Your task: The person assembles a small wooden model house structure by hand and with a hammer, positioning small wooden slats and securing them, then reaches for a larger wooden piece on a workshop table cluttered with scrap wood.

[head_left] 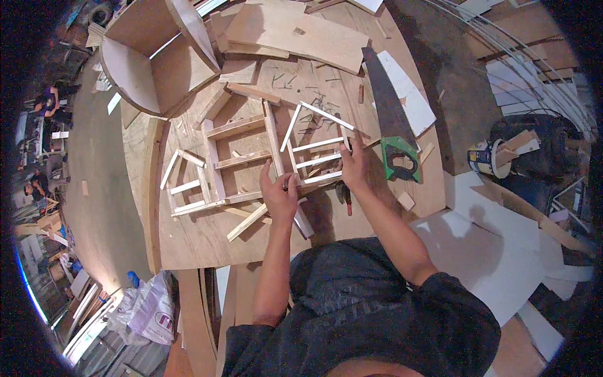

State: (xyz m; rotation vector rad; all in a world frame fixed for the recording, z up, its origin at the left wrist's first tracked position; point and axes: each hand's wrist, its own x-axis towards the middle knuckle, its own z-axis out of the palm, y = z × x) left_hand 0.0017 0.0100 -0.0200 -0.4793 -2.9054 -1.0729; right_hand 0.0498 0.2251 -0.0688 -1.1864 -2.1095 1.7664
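Where right grip [353, 164] overlaps, frame [251, 158] partly hidden

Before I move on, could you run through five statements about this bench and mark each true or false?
1. The handsaw lies to the right of the wooden frame. True.
2. The saw's handle is red. False: the handle is green.
3. Loose nails lie on the table. True.
4. The curved-edged wooden unit stands at the near right of the table. False: the unit is at the far left.
5. The right hand grips the saw. False: the right hand is at the frame's right end.
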